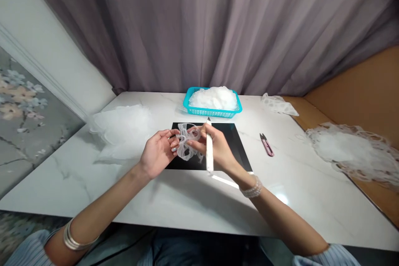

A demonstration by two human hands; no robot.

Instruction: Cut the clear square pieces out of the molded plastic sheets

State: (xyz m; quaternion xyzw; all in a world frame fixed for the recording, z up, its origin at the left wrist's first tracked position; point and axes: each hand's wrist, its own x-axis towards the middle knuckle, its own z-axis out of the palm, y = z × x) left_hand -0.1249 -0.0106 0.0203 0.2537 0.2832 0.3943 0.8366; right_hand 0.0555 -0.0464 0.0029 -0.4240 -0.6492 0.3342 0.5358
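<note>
A sheer white mesh ribbon (187, 143) hung in loose loops between the two hands, above a black sheet (233, 145), and it did not touch the sheet as far as the view showed. The left hand (157, 153) lay palm up with its fingers (173, 144) curled and gripping one side of the loops. The right hand (215, 147) was closed around a long white stick (209, 149), which stood tilted with its pointed tip up, and its fingers (193, 145) pressed into the other side of the ribbon. Metal bangles (76, 237) circled the left wrist, a pearl bracelet (251, 187) circled the right, and striped sleeves (28, 251) ended at the forearms.

The sheet lay on a white marble table (280, 212). A heap of white netting (121, 133) sat left of the hands, and pink-handled thread snips (266, 144) lay to the right. Further right was a lace-edged white mound (349, 153), with a smaller lace piece (279, 104) beyond it. At the far edge stood a teal plastic basket (190, 106) filled with white mesh (213, 97), in front of a mauve curtain (199, 29).
</note>
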